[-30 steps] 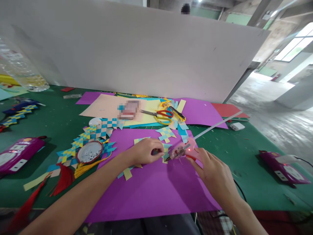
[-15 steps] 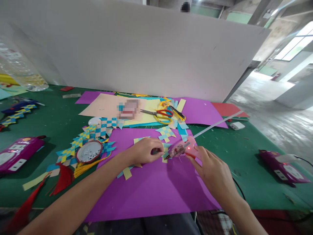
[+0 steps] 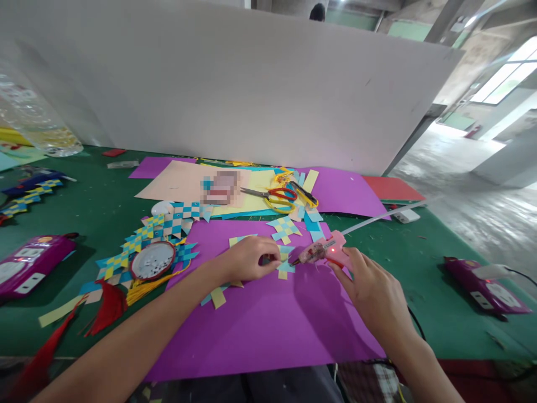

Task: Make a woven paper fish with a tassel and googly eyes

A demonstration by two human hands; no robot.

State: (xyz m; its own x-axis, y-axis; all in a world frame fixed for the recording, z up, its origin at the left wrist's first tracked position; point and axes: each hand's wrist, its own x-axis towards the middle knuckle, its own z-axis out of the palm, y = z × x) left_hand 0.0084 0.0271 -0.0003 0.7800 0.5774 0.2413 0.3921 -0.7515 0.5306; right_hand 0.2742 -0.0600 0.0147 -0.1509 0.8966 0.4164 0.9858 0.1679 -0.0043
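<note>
My right hand (image 3: 375, 285) is wrapped around the handle of a pink hot glue gun (image 3: 323, 251). A red light glows on its side and a long clear glue stick (image 3: 381, 215) sticks out of its back. The nozzle points left, close to a small blue-and-yellow woven paper piece (image 3: 286, 260). My left hand (image 3: 254, 258) has its fingers curled in a pinch at that piece's left edge, and part of the piece is hidden behind them. Both hands are over a large purple sheet (image 3: 251, 330). Another woven paper piece (image 3: 285, 227) lies just beyond.
Scissors (image 3: 272, 197) and a utility knife (image 3: 305, 194) rest on paper sheets behind. At left are a dish of small beads (image 3: 153, 260), woven strips (image 3: 130, 249), a red tassel (image 3: 107, 308) and a purple power strip (image 3: 36, 263). Another power strip (image 3: 489, 285) sits right. A white partition (image 3: 235, 84) stands behind.
My right hand has drawn the glue gun a little to the right, moving its nozzle off the woven paper piece's middle. My left hand has stayed in place.
</note>
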